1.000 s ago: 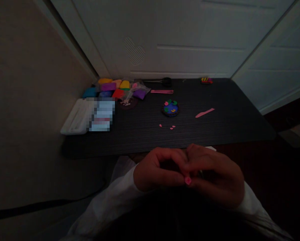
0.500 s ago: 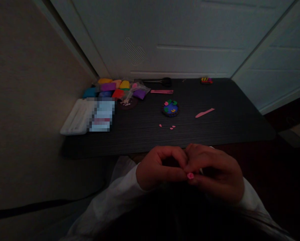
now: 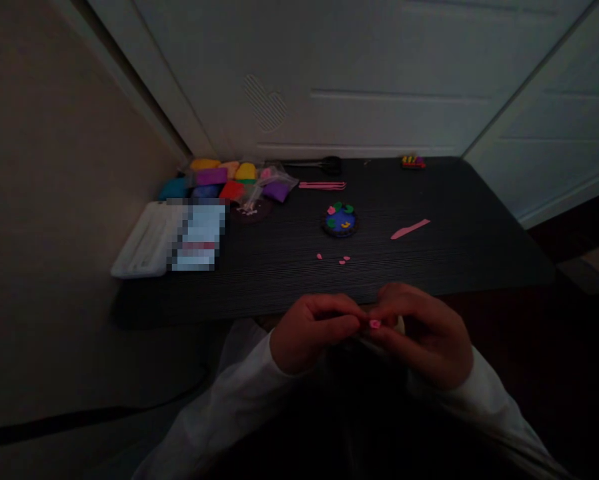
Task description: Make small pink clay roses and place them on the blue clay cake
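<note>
My right hand (image 3: 427,333) pinches a small pink clay flower (image 3: 375,324) between thumb and forefinger, just off the table's front edge. Close by on its left, my left hand (image 3: 314,332) is closed, thumb and forefinger drawn together with their tips by the flower. Whether those tips grip part of it is too dark to tell. On the table beyond lie several loose pink clay petals (image 3: 347,258). Behind them sits a round clay pond (image 3: 340,222), blue with a dark rim, carrying green leaves, a pink flower and yellow bits.
A pink modelling knife (image 3: 410,229) lies right on the dark table (image 3: 474,247), pink tools (image 3: 322,186) and scissors (image 3: 324,164) behind. Colourful clay packets (image 3: 212,176), a white case (image 3: 149,240) and a blurred-out pale blue item (image 3: 199,237) crowd the left. A small colourful piece (image 3: 412,162) stands back right.
Both hands have shifted slightly up and left with the flower. My left fingertips have drawn back a little from my right ones. The view has tilted slightly.
</note>
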Available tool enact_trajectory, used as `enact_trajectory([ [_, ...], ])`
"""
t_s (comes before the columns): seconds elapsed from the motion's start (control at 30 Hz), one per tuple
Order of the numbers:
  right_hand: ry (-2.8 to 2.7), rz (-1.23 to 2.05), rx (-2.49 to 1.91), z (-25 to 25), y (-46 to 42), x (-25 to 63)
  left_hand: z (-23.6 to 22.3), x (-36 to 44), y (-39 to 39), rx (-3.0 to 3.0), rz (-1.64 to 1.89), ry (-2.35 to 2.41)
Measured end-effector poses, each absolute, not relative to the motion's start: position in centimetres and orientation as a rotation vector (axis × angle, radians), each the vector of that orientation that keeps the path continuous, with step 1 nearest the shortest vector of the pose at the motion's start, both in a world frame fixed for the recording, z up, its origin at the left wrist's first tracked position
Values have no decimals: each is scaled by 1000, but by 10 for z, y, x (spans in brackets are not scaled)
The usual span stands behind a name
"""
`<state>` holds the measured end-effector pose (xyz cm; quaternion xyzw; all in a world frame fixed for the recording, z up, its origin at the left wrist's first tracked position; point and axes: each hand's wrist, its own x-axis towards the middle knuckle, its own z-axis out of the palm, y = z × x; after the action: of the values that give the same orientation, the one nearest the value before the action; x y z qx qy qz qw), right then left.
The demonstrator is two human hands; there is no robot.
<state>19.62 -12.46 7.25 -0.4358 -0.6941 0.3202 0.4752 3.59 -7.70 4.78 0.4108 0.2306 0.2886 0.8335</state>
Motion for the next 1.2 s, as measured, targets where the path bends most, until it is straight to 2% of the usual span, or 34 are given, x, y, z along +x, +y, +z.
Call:
enact_trajectory([
  [0.8, -1772, 840, -1126, 51, -96, 196, 21, 46, -62, 356, 544, 437],
  [1.2, -1784, 531, -1493, 35, -82, 224, 20, 43, -62, 354, 622, 334],
])
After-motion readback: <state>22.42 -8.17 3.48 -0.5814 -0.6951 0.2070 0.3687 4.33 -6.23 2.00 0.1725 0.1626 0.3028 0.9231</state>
